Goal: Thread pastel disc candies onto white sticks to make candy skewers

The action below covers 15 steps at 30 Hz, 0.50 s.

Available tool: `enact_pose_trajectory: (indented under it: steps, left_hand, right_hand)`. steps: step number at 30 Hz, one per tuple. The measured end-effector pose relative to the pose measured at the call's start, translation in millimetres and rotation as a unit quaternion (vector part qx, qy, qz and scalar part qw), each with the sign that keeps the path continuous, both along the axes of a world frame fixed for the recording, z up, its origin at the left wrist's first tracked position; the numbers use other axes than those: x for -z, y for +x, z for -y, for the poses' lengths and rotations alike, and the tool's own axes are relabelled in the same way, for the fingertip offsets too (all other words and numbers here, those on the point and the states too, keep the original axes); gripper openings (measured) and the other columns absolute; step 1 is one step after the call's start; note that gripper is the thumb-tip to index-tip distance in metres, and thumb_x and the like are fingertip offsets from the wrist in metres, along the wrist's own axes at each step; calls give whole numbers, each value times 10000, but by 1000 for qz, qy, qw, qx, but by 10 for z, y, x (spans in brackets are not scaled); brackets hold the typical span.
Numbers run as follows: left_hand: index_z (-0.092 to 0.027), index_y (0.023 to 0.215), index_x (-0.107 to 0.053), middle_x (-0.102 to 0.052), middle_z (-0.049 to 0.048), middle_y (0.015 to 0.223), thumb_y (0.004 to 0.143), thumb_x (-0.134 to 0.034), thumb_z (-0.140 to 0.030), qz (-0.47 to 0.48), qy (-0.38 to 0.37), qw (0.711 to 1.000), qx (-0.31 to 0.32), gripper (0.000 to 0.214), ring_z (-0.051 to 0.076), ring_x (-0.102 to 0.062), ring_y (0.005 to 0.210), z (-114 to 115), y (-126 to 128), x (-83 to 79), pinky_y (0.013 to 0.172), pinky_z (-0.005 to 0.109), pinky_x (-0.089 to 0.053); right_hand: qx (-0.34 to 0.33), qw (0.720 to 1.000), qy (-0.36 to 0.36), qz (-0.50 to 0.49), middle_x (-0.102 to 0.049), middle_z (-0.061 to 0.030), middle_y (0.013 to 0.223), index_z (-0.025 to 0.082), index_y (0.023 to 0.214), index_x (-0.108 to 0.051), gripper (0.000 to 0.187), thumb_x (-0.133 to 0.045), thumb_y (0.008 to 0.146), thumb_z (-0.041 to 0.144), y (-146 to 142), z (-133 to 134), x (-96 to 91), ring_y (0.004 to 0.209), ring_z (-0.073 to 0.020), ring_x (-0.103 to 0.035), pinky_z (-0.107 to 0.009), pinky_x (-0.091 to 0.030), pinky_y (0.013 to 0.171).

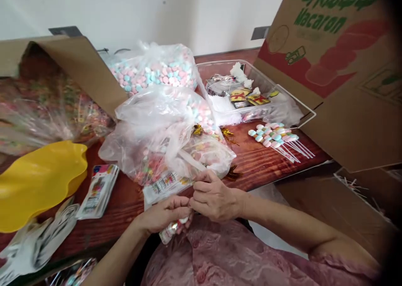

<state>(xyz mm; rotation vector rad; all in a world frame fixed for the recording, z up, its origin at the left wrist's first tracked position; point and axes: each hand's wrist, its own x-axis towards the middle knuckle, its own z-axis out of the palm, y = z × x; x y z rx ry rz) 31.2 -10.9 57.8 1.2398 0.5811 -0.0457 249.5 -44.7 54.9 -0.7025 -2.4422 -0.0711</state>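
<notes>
My left hand [165, 217] is closed around a small clear packet [169, 232] with pastel sweets inside, held at the table's front edge over my lap. My right hand [213, 198] pinches the top of the same packet, fingers pressed together against the left hand. Just behind the hands lies a printed label strip [163, 185] and a large crumpled plastic bag [163, 139] of pastel marshmallows. Gold twist ties [233, 173] lie beside the bag.
A second bag of marshmallows [153, 70] stands at the back. A clear tray [284, 93] holds packets. Finished marshmallow skewers [276, 137] lie at the right. A yellow wavy bowl [37, 181], printed wrappers [97, 189] and cardboard boxes [345, 68] surround the wooden table [264, 162].
</notes>
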Motion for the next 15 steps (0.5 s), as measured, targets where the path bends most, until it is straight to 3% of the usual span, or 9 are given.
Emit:
enact_pose_trajectory:
  steps: [2, 3, 5, 7, 8, 10, 13, 14, 15]
  left_hand:
    - [-150, 812, -584, -603, 35, 762, 952, -456, -480, -37, 214, 976, 11, 381, 121, -539, 646, 29, 51, -103, 601, 245, -439]
    - [-155, 844, -603, -616, 50, 808, 977, -415, -405, -55, 343, 938, 3, 340, 143, -556, 716, 57, 83, -147, 665, 271, -458]
    - [-166, 913, -633, -637, 74, 879, 982, -376, -264, -73, 565, 822, -17, 283, 180, -572, 812, 124, 149, -193, 746, 318, -461]
    - [-168, 919, -641, -644, 78, 875, 961, -374, -183, -64, 684, 727, -20, 271, 194, -579, 815, 178, 206, -171, 743, 330, -451]
    - [-167, 893, -640, -642, 73, 847, 955, -379, -165, -56, 708, 704, -18, 268, 189, -579, 793, 193, 228, -140, 725, 322, -444]
    - [-161, 841, -632, -626, 59, 790, 955, -392, -165, -42, 701, 712, -34, 266, 168, -566, 737, 196, 258, -57, 683, 293, -428]
    - [-156, 747, -611, -569, 29, 700, 964, -406, -230, -30, 585, 802, -112, 308, 130, -511, 654, 151, 299, 51, 628, 255, -395]
    - [-156, 703, -597, -543, 19, 669, 956, -429, -270, -26, 525, 838, -144, 325, 122, -488, 636, 133, 320, 71, 615, 247, -383]
    - [-157, 662, -583, -517, 8, 640, 934, -472, -318, -24, 452, 873, -180, 336, 115, -467, 620, 118, 348, 84, 600, 241, -372]
  right_hand:
    - [61, 995, -67, -34, -591, -13, 641, 174, 675, -580, 184, -525, 844, 129, -8, 47, 40, 701, -160, -463, -360, -325, 708]
    - [92, 990, -94, -58, -599, -20, 638, 175, 655, -565, 185, -534, 834, 135, -20, 75, 61, 692, -161, -471, -349, -330, 687]
    - [140, 973, -151, -108, -607, -14, 628, 177, 628, -547, 231, -539, 859, 164, -56, 141, 96, 650, -147, -489, -316, -354, 636]
    - [167, 952, -206, -154, -597, 16, 589, 183, 603, -540, 313, -522, 915, 189, -81, 218, 117, 578, -117, -502, -271, -377, 565]
    - [176, 941, -231, -175, -593, 34, 569, 188, 601, -552, 336, -512, 935, 197, -71, 255, 120, 542, -104, -507, -250, -385, 530]
    - [194, 920, -264, -216, -616, 51, 576, 197, 659, -615, 329, -484, 960, 209, 44, 296, 118, 519, -98, -540, -226, -410, 498]
    - [260, 890, -259, -271, -720, 3, 806, 203, 899, -704, 252, -467, 971, 251, 503, 190, 133, 711, -139, -650, -246, -498, 645]
    - [306, 876, -240, -284, -731, -28, 899, 199, 950, -713, 224, -497, 950, 257, 709, 100, 154, 818, -166, -663, -272, -508, 730]
    - [395, 855, -208, -266, -729, -38, 943, 209, 940, -723, 198, -534, 918, 263, 917, -12, 187, 878, -176, -660, -281, -503, 786]
